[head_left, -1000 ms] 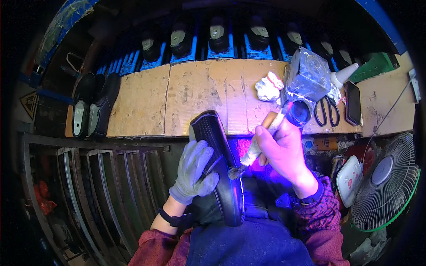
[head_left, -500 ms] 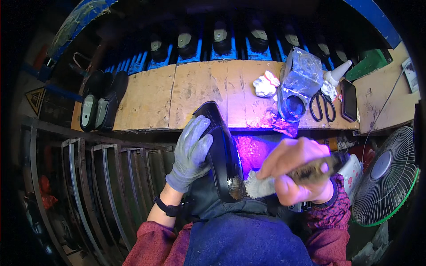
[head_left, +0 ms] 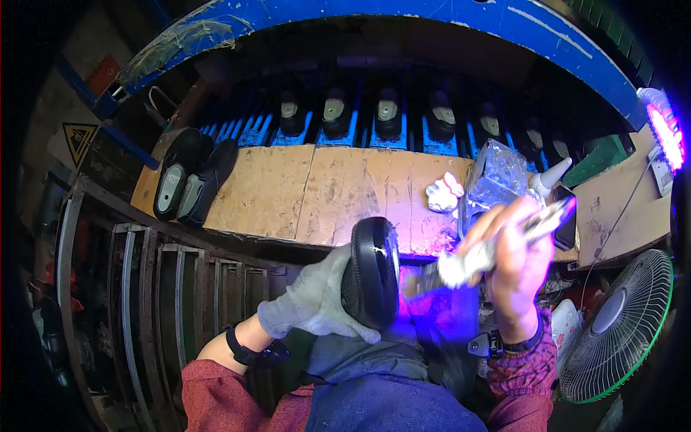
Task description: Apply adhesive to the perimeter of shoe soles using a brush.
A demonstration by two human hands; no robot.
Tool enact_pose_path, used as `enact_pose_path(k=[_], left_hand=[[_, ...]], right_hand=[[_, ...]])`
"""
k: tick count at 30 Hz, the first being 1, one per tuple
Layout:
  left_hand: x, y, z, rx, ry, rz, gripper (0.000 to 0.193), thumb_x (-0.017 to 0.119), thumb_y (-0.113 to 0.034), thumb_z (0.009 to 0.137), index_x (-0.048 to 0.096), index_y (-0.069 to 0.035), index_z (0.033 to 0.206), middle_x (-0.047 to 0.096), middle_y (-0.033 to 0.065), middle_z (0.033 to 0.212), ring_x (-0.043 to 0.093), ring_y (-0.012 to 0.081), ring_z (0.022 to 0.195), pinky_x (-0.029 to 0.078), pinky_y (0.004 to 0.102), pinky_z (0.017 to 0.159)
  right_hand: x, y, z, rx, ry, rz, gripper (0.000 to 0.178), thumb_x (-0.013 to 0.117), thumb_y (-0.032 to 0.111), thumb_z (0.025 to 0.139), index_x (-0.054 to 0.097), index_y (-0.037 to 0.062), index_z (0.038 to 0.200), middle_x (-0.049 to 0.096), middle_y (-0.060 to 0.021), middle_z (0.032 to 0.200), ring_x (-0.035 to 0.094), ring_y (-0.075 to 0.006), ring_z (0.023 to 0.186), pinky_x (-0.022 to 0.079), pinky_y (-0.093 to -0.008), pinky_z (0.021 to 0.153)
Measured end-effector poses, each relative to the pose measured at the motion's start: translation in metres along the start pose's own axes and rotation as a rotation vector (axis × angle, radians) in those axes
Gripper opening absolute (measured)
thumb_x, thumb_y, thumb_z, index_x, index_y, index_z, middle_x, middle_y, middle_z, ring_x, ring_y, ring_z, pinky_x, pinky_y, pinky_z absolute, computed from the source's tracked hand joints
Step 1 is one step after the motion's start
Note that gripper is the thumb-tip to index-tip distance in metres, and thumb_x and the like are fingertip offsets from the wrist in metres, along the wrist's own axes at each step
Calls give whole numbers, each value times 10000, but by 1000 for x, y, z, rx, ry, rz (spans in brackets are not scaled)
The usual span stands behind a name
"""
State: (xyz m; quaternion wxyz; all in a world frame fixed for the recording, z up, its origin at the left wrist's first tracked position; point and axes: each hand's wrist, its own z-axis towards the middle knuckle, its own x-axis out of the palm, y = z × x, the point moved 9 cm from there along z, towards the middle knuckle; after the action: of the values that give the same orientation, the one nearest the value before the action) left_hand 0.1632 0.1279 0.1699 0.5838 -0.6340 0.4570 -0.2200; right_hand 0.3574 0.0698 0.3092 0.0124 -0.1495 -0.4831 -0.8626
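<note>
Since half a second ago, the black leather-look shoe (head_left: pixel 373 277) has turned: its rounded end now points up and away, and its pale-edged side faces right. The long brush with a whitish wrapped handle (head_left: pixel 469 263) has swung up from the shoe's near end, and the view has lifted, bringing in a curved blue beam (head_left: pixel 403 20) and a glowing pink-purple lamp (head_left: pixel 666 133).

Nearest is the dark blue apron (head_left: pixel 385 399). Just beyond it, in front of the table, the left hand (head_left: pixel 317 299) in a grey glove has its fingers curled around the shoe's left and near sides. The bare right hand (head_left: pixel 515 245) has its fingers closed around the brush handle; the blurred bristles are just beside the shoe's right edge, and contact cannot be told.

A dark metal rack (head_left: pixel 147 288) stands left, a round green-rimmed fan (head_left: pixel 608 317) right. Farther, the cardboard-covered table (head_left: pixel 338 194) bears a pair of black shoes (head_left: pixel 194 180) at left, and a crumpled white wad (head_left: pixel 443 194) and a smeared grey box (head_left: pixel 497 173) at right. A yellow-and-black triangular warning sign (head_left: pixel 78 138) hangs far left, its small print unreadable.
</note>
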Motion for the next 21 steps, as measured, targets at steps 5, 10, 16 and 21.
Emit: enact_pose_path(k=[5,10,16,21], left_hand=[[18,11,1,-4,54,76,1230,964,-436,470,324,-11,1431,533,168,1320,559,274,1196,442,374,1045],[15,22,7,-97,51,-5,1166,955,-373,483,352,-2,1410,555,157,1280,572,255,1154,464,372,1009],[5,14,30,-11,41,-181,905,906,-204,576,456,0,1334,603,96,1164,587,187,1044,501,349,922],[6,47,44,-166,53,-565,558,739,-124,766,530,-13,1271,629,37,1060,597,141,965,497,317,902]], right_hand=[[-7,-30,16,80,-61,-261,201,503,204,1008,454,62,874,636,-146,732,557,-117,506,461,-232,473],[3,-29,8,-126,126,-309,197,567,209,971,485,46,896,638,-168,746,604,-167,588,513,-284,560],[-15,-66,-19,-23,74,-120,164,688,46,872,536,19,927,647,-115,789,650,-187,729,513,-311,653],[-24,-89,-41,169,111,-249,167,706,63,854,559,20,921,661,-114,794,653,-191,681,518,-324,619]])
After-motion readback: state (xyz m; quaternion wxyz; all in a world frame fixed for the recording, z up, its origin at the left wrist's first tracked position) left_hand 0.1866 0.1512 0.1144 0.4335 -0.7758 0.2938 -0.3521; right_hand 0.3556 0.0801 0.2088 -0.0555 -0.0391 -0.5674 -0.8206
